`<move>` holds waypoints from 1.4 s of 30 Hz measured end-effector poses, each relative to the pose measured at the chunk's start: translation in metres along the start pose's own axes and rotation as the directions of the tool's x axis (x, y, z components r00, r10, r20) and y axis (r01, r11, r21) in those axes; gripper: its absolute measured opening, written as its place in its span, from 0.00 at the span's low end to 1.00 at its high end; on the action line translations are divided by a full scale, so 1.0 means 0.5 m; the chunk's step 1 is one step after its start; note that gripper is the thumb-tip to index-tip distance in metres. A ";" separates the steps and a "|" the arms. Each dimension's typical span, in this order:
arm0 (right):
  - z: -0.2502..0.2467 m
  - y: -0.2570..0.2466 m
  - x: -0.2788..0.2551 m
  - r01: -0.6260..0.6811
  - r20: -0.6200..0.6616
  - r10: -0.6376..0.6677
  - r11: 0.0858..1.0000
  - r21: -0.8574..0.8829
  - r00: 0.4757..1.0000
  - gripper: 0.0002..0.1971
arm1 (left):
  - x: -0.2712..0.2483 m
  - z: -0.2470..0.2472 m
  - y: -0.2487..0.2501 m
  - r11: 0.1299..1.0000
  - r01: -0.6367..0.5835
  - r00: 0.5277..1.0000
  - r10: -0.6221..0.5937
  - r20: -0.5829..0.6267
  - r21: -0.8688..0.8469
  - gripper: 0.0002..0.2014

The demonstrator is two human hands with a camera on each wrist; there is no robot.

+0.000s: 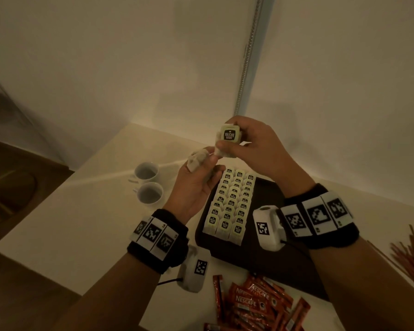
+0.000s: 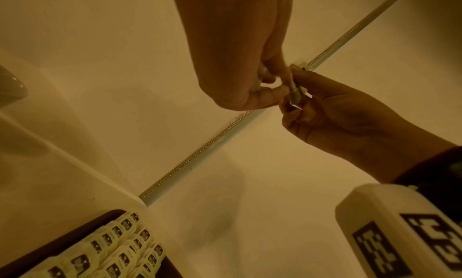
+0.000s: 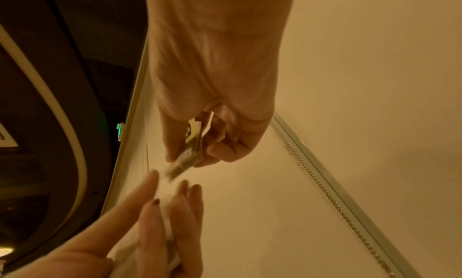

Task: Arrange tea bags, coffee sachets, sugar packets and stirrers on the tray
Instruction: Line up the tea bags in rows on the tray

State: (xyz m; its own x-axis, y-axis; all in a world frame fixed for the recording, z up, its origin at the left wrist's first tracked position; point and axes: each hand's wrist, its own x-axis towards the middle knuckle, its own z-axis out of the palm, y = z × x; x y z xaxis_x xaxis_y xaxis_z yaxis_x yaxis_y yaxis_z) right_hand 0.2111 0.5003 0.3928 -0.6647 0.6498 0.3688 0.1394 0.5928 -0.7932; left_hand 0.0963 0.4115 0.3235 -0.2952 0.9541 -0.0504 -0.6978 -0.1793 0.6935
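Both hands are raised together above the far end of the tray. My right hand (image 1: pixel 253 142) pinches a small pale tea bag with a black McCoy label (image 1: pixel 229 136), thumb on the front and fingers curled behind it. My left hand (image 1: pixel 196 185) sits just below and to the left, palm up, with its fingers curled round a small bunch of pale tea bags (image 1: pixel 196 158); its fingertips meet the bottom edge of the bag held by the right hand. From the wrist views I cannot tell how many bags the left hand holds.

Below them, a dark rectangular tray (image 1: pixel 273 254) lies on the cream bench (image 1: pixel 69 223), and three neat rows of labelled tea bags (image 1: pixel 230 204) stand along its left part. Red Nescafé coffee sachets (image 1: pixel 253 304) lie in a loose heap on the bench at the near edge. Thin brown wooden stirrers (image 1: pixel 411 256) are scattered to the right of the tray. Two white ceramic cups (image 1: pixel 148 185) stand left of the tray.
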 end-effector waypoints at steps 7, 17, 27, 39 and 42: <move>-0.007 -0.015 0.015 -0.010 -0.016 0.008 0.991 -0.130 1.000 0.03 | -0.002 0.013 -0.001 0.997 -0.028 0.999 0.026 -0.022 -0.067 0.07; -0.031 -0.094 0.032 0.076 0.098 -0.046 0.941 -0.329 0.994 0.07 | -0.002 0.037 -0.010 0.997 0.010 1.000 -0.008 0.023 -0.072 0.14; -0.047 -0.128 0.061 0.108 0.231 0.038 0.803 -0.587 0.972 0.11 | 0.001 0.032 -0.028 0.959 0.091 0.994 -0.073 0.076 -0.270 0.41; -0.036 -0.100 0.046 0.055 0.136 0.011 0.881 -0.469 0.991 0.09 | -0.010 0.036 -0.028 0.982 0.091 0.996 -0.088 0.025 -0.167 0.17; -0.037 -0.083 0.040 0.016 0.104 0.025 0.928 -0.371 0.994 0.07 | -0.013 0.029 -0.024 0.989 0.077 0.997 -0.080 -0.020 -0.125 0.12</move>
State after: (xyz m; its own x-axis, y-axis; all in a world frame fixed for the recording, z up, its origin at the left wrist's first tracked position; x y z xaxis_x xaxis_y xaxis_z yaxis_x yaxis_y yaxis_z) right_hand 0.2055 0.4975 0.4422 -0.7339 0.6111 0.2966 0.3915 0.7374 -0.5505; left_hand 0.1163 0.4109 0.3260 -0.2518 0.9603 -0.1200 -0.7944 -0.1343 0.5924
